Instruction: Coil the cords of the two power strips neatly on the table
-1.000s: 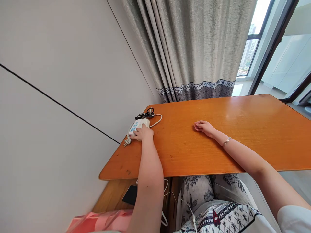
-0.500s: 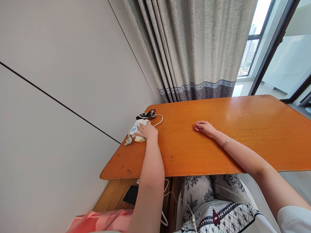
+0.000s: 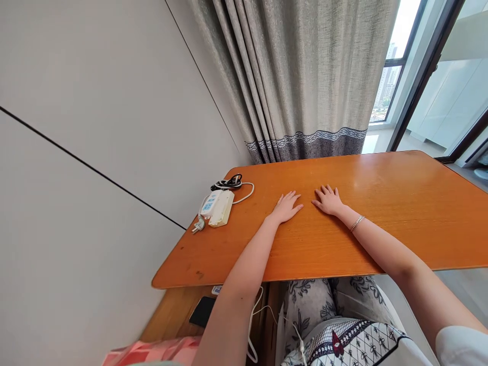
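Observation:
My left hand (image 3: 285,207) lies palm down on the orange-brown wooden table (image 3: 381,203), fingers spread and holding nothing. Just to its right, my right hand (image 3: 329,200) also rests flat on the wood with its fingers apart; a thin bangle circles that wrist. The two hands do not touch. Toward the table's left edge sit a white power strip with blue sockets (image 3: 209,204) and a cream-white block (image 3: 222,209) against it. A grey plug (image 3: 199,224) lies in front of them, and a bundled black cable (image 3: 229,182) lies behind.
A grey curtain (image 3: 305,76) hangs behind the table, and a pale wall (image 3: 95,101) borders its left side. Below the front edge are a dark phone-like object (image 3: 202,311), white cables and pink fabric (image 3: 156,351). Glass doors stand at the right.
My left hand has left the power strip and block and moved right, onto the bare wood. My right hand has turned palm down and spread its fingers. The block beside the strip is now uncovered.

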Available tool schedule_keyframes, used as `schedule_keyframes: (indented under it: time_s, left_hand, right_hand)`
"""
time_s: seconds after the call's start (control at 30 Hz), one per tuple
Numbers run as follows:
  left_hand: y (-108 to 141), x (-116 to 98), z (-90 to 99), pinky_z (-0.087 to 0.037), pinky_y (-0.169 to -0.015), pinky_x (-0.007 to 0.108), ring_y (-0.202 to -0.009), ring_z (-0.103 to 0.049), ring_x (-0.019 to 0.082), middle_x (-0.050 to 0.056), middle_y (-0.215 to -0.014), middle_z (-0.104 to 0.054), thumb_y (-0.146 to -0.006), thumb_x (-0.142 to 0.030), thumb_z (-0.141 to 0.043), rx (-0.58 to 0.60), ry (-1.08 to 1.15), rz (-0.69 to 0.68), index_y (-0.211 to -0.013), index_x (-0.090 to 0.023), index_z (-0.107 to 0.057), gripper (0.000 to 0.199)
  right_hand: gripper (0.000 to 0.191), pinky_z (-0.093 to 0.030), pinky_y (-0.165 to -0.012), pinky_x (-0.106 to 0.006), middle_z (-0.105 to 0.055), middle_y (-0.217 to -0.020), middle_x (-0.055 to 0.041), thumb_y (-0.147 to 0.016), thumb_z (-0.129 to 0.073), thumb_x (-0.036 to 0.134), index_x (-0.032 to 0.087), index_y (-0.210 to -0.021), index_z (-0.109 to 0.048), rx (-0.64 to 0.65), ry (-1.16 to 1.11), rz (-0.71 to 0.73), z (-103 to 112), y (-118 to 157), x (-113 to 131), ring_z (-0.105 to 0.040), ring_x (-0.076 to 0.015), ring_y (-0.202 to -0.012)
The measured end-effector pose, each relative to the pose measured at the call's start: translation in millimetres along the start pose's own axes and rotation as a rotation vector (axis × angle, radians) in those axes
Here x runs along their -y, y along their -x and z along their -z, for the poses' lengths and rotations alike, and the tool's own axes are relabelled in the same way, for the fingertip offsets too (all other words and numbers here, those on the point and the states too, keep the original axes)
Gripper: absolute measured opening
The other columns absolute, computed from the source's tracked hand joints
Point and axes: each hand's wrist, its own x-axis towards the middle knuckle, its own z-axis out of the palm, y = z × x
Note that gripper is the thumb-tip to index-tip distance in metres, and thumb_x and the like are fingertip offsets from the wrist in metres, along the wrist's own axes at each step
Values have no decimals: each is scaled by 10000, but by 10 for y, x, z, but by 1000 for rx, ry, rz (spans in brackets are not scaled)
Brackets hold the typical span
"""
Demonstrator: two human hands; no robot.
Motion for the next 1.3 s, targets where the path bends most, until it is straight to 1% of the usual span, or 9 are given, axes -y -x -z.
schedule_keyframes:
  time_s: [0.07,0.17,0.23,0.4,0.5,0.63,0.77,1.1,1.3]
  left_hand:
    - [-3,24,-9,-127,-1294,501,-1583,-228,267,133,-1684,-303,-1002,-514,-420,-4,1,2,-1521,-181,-456,618]
    - [-15,59,-7,-142,-1292,501,-1580,-237,265,122,-1681,-316,-997,-526,-424,-10,12,-8,-1516,-202,-465,614]
    - [-24,73,-7,-146,-1290,505,-1579,-243,265,114,-1680,-321,-994,-533,-425,-12,13,-15,-1512,-219,-470,607]
    - [-35,88,-24,-155,-1287,503,-1578,-246,268,130,-1675,-326,-990,-525,-431,-16,9,-15,-1509,-198,-474,615]
    - [-40,99,-37,-158,-1284,511,-1574,-257,266,126,-1674,-330,-988,-517,-435,-24,11,-21,-1506,-210,-478,604]
    - [-42,102,-35,-160,-1285,511,-1574,-256,265,119,-1674,-333,-988,-525,-432,-18,8,-24,-1507,-215,-478,606]
    - [-31,83,-12,-163,-1287,498,-1577,-246,269,132,-1679,-315,-990,-521,-434,-9,-1,-20,-1511,-189,-474,619]
    - [-23,88,-8,-148,-1286,508,-1580,-238,264,119,-1678,-320,-988,-521,-433,-8,21,-21,-1515,-217,-469,609]
    - [-17,80,-16,-157,-1291,498,-1579,-242,270,121,-1677,-324,-992,-515,-435,-17,7,-11,-1515,-199,-473,612]
  right_hand:
    - [652,-75,-1242,-636,-256,-1686,-208,-1027,-427,499,146,-1574,-393,65,161,-14,-20,3,-8,-145,-373,-1587]
    - [678,-85,-1241,-633,-226,-1694,-217,-1042,-352,514,132,-1602,-338,58,208,-16,-70,-3,-5,-142,-374,-1588]
    - [679,-86,-1241,-630,-227,-1693,-218,-1040,-348,514,131,-1601,-341,42,212,-13,-88,-1,-6,-143,-375,-1587]
    - [680,-111,-1254,-583,-251,-1691,-198,-1026,-389,538,154,-1587,-382,45,205,25,-54,25,-28,-165,-368,-1584]
    - [663,-126,-1258,-559,-280,-1684,-183,-1017,-423,545,179,-1570,-421,44,194,45,-32,42,-44,-192,-356,-1580]
    - [641,-139,-1257,-555,-314,-1673,-172,-1014,-447,542,198,-1554,-450,40,189,62,-26,59,-62,-225,-350,-1570]
    - [630,-151,-1257,-554,-328,-1666,-175,-1019,-445,529,182,-1545,-464,35,197,80,-23,74,-69,-244,-359,-1562]
    - [630,-160,-1251,-570,-344,-1657,-177,-1016,-444,533,177,-1535,-474,28,200,85,-31,65,-72,-250,-363,-1556]
    - [629,-157,-1256,-555,-353,-1652,-179,-1017,-447,531,175,-1535,-477,32,200,86,-13,80,-51,-258,-356,-1555]
